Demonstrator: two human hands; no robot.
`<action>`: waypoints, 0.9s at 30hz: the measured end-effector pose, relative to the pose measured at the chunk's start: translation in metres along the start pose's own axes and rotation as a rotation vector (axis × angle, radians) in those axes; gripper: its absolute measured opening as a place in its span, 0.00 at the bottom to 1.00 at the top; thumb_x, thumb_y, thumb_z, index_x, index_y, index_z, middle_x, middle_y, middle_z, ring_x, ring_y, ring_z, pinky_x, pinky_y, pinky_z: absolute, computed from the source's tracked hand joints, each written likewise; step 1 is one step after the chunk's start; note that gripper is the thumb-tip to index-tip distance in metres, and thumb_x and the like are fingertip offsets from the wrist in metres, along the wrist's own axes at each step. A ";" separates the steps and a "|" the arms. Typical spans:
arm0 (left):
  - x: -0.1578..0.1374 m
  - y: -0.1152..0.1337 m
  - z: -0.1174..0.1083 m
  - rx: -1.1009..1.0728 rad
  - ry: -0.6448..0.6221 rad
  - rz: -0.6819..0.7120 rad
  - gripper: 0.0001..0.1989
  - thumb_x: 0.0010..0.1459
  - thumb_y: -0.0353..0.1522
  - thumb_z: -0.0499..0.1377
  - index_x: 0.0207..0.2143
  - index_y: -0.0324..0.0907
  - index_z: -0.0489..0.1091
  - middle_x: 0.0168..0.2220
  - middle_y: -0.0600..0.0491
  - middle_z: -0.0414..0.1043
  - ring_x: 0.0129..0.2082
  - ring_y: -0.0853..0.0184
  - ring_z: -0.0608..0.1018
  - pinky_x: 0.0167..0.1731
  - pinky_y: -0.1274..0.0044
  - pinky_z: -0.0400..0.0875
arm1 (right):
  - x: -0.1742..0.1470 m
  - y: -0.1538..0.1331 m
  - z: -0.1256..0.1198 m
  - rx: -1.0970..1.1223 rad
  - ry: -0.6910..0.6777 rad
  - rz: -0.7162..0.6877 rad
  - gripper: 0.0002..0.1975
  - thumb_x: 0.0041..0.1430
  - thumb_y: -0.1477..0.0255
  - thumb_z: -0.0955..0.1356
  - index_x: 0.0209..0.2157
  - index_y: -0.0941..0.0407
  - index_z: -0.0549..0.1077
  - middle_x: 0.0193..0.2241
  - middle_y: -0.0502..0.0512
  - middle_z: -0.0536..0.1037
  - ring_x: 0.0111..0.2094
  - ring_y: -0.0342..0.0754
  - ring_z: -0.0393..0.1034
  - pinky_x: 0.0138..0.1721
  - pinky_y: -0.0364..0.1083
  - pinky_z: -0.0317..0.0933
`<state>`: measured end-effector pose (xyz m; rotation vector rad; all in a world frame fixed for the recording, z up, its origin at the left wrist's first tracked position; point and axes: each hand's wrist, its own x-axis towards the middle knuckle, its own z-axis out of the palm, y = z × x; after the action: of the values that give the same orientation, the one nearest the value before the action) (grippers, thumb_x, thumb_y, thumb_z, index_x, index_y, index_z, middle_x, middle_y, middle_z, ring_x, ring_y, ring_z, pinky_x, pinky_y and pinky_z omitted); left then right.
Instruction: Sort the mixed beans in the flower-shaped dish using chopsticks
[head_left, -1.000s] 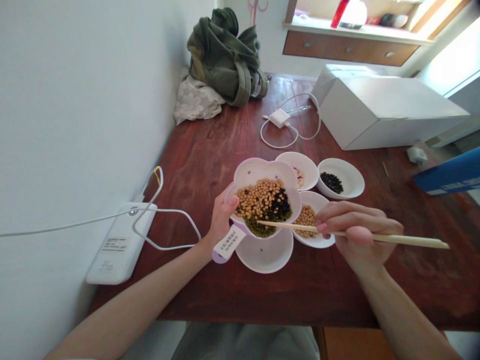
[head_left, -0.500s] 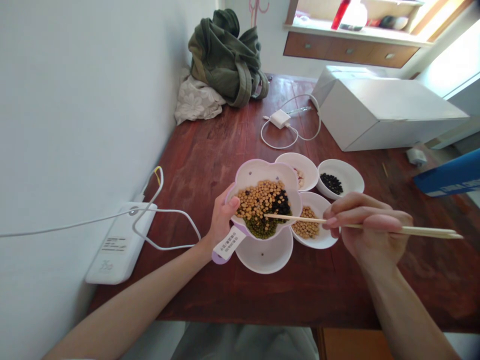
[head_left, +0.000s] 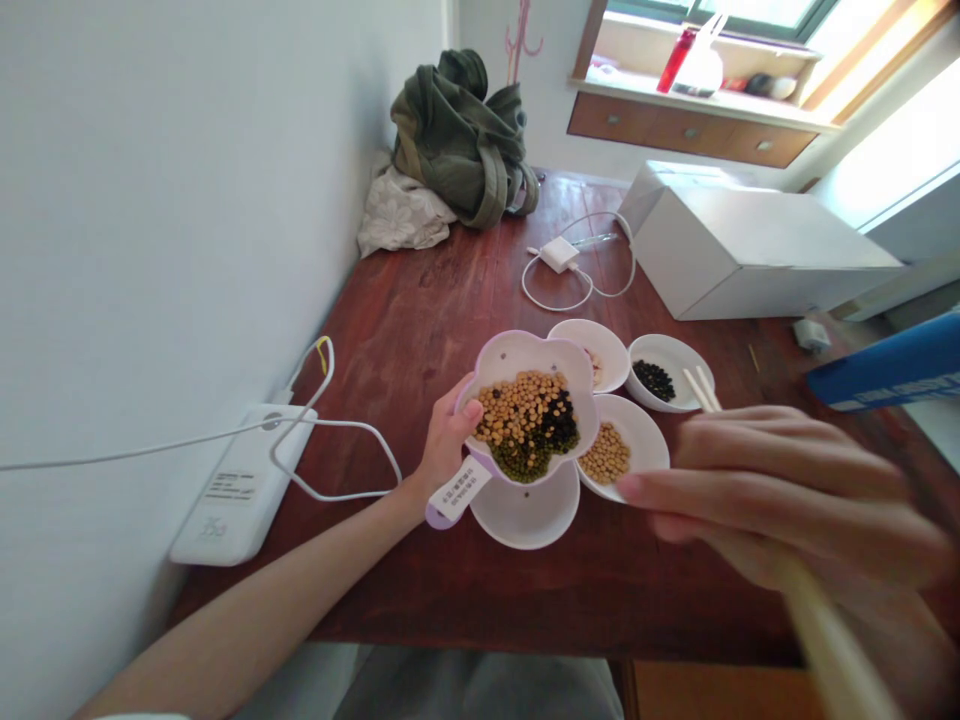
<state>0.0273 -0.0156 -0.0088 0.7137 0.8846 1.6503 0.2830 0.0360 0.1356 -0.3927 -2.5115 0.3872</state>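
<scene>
Lilac-rimmed flower-shaped bowl (head_left: pixel 529 352) of mixed beans (head_left: pixel 525 415), head view: held above bench (head_left: pixel 435 310), grip of left hand (head_left: pixel 446 440) closed at its side. Right hand (head_left: pixel 787 490), blurred, grips chopsticks (head_left: pixel 821 625) firmly; tips overlap black-bean bowl (head_left: pixel 684 355), contact unclear.

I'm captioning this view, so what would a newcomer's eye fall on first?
Probably the flower-shaped bowl of brown, black and green beans, held mid-picture in the left hand. Next comes the right hand, large and partly blurred at lower right, with chopsticks. Behind, a dark green bag sits at the far left of the table.
</scene>
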 end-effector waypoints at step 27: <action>0.000 0.004 0.002 0.148 -0.092 0.074 0.28 0.62 0.56 0.68 0.45 0.40 0.77 0.38 0.50 0.75 0.37 0.60 0.73 0.41 0.70 0.68 | 0.044 0.012 0.048 -0.129 -0.706 0.043 0.17 0.64 0.87 0.67 0.44 0.53 0.81 0.45 0.50 0.84 0.31 0.45 0.72 0.32 0.53 0.41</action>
<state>0.0263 -0.0156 -0.0043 0.9269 0.9306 1.6149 0.2229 0.0537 0.1138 -0.4106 -3.2322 0.4367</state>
